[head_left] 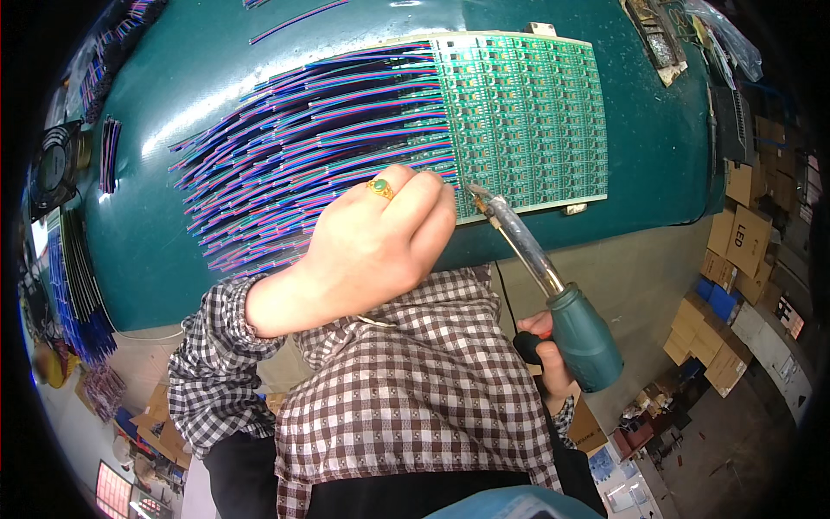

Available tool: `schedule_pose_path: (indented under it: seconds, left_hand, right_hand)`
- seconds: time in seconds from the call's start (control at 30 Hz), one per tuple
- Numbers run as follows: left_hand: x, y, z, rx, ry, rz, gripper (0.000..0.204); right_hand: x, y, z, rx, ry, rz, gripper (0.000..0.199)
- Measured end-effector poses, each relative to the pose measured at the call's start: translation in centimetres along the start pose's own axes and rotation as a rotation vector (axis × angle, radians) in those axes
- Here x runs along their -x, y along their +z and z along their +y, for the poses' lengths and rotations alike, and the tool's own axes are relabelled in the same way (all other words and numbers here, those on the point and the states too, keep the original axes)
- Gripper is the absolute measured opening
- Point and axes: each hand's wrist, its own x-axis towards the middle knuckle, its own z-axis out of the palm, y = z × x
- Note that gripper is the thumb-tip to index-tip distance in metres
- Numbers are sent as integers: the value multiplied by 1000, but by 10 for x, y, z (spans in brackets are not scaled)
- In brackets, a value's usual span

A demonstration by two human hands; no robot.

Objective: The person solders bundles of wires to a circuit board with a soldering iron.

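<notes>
A green circuit board panel (527, 121) lies on the table, with many small boards in rows. Bundles of blue, pink and green wires (320, 121) cover its left part and fan out to the left. My left hand (380, 233), a green-stoned ring on one finger, is closed over the near wires beside the bare boards; its fingertips are hidden underneath. My right hand (553, 363) grips a soldering iron (584, 337) by its green handle and black trigger part. The iron's tip reaches the near edge of the panel, just right of my left fingers.
The panel rests on a green table (657, 164). Loose wires (298, 22) lie at the back, and another wire bundle (110, 156) at the left. A small fan (56, 169) stands at the left edge. Cardboard boxes (743, 242) are stacked on the right.
</notes>
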Motion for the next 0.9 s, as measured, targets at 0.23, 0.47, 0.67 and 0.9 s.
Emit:
schedule_pose_path:
  seconds: [0.23,0.47,0.67,0.9]
  left_hand:
    - [-1,0,0,-23,5,-5,35]
    - [0,1,1,-30,6,-1,34]
    - [0,1,2,-35,20,6,34]
    - [-1,1,3,-48,22,-13,33]
  right_hand:
    - [1,-1,3,5,-6,-5,55]
    - [2,-1,5,20,-16,-8,55]
    - [1,-3,3,51,-27,-39,57]
    - [3,-1,3,31,6,-9,58]
